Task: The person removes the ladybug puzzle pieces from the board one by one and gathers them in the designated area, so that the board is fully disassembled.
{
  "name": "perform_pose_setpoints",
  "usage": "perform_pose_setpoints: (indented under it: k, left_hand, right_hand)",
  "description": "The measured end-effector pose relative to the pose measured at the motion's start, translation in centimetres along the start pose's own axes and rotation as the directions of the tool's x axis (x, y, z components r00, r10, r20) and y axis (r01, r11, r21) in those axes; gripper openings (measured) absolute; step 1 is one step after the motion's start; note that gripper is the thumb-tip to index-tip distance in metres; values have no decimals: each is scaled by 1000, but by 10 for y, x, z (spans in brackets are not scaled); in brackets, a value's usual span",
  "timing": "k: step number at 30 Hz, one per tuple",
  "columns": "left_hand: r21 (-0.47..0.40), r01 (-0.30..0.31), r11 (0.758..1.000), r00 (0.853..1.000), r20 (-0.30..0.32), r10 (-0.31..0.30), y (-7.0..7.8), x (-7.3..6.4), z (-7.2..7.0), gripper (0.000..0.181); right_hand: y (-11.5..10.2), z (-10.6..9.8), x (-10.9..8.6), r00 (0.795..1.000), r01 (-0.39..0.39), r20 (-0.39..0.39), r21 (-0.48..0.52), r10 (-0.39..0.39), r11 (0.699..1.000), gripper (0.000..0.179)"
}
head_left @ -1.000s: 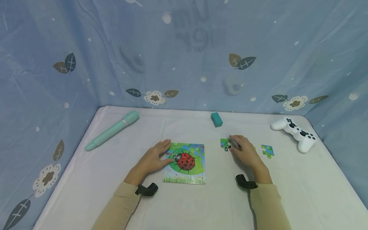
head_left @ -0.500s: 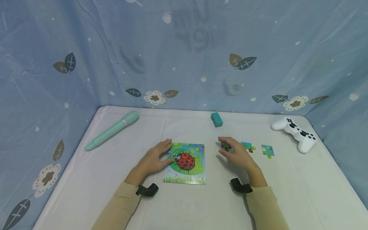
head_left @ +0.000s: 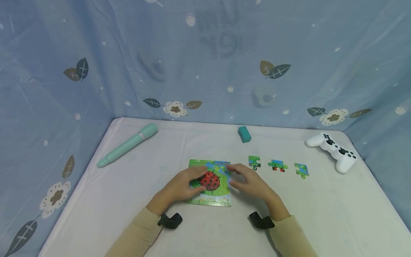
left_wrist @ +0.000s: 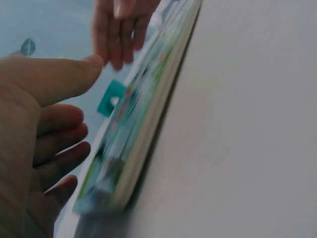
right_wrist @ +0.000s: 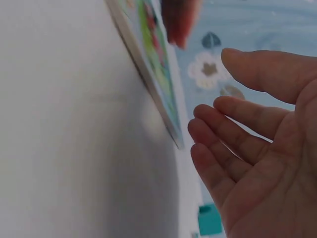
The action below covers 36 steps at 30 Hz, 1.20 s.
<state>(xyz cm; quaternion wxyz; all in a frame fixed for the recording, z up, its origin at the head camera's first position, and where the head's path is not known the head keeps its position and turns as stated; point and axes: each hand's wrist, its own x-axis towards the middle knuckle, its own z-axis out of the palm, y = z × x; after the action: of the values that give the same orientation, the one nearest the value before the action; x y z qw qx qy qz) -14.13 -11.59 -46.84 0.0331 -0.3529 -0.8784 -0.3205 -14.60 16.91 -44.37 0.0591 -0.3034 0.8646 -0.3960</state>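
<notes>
A square ladybug jigsaw puzzle (head_left: 210, 196) lies flat on the white table in the head view. Over its left part is my left hand (head_left: 181, 184), fingers spread from the thumb and holding nothing. My right hand (head_left: 252, 185) hovers at the puzzle's right edge, its fingers relaxed and bare of any object, as the right wrist view confirms. Behind that hand lie three loose puzzle pieces: a green one (head_left: 253, 161), one with blue and red (head_left: 278, 165) and a blue-green one (head_left: 302, 170). The puzzle's left part is hidden beneath my left fingers.
A mint-green tube-like stick (head_left: 126, 145) lies at the back left. Toward the back stands a small teal block (head_left: 244, 134). A white game controller (head_left: 332, 150) rests near the right edge, and a patterned blue cloth (head_left: 224, 64) hangs behind the table.
My right hand has moved left from the loose pieces to the puzzle's right edge, leaving all three uncovered. My left hand has shifted right, further over the puzzle.
</notes>
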Motion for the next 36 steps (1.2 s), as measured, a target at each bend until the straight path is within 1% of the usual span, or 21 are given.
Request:
perform_pose_setpoints:
  k: [2, 4, 7, 11, 16, 22, 26, 33, 36]
  left_hand:
    - [-3, -31, 1000, 999, 32, 31, 3, 1, 4, 58]
    - [-2, -67, 998, 997, 47, 67, 5, 1, 9, 58]
    - [17, -83, 996, 994, 68, 82, 7, 0, 12, 58]
    - [66, -78, 995, 992, 101, 71, 7, -1, 13, 59]
    - [89, -73, 993, 991, 119, 62, 7, 0, 11, 59]
    - [86, -87, 992, 989, 131, 76, 5, 1, 11, 56]
    - [87, -84, 993, 988, 141, 71, 5, 1, 11, 57]
    - [91, -87, 992, 987, 146, 73, 5, 2, 11, 57]
    - [93, -90, 992, 986, 146, 76, 5, 1, 10, 57]
  right_hand:
    - [-3, 6, -1, 1000, 13, 9, 4, -13, 1000, 48]
    - [-4, 12, 0, 1000, 22, 9, 12, -22, 1000, 49]
    - [-4, 22, 1, 999, 37, -10, -3, -37, 999, 49]
    - [-4, 32, 2, 998, 54, -29, -67, -56, 996, 49]
    - [-5, 37, 2, 999, 45, -7, -143, -46, 989, 50]
    - [-4, 38, 2, 999, 41, 6, -149, -41, 988, 49]
    - [-5, 39, 4, 1000, 25, 1, -140, -26, 990, 47]
    - [-10, 41, 9, 999, -41, -13, -111, 40, 993, 42]
    - [-11, 42, 10, 998, -58, -19, -97, 57, 994, 41]
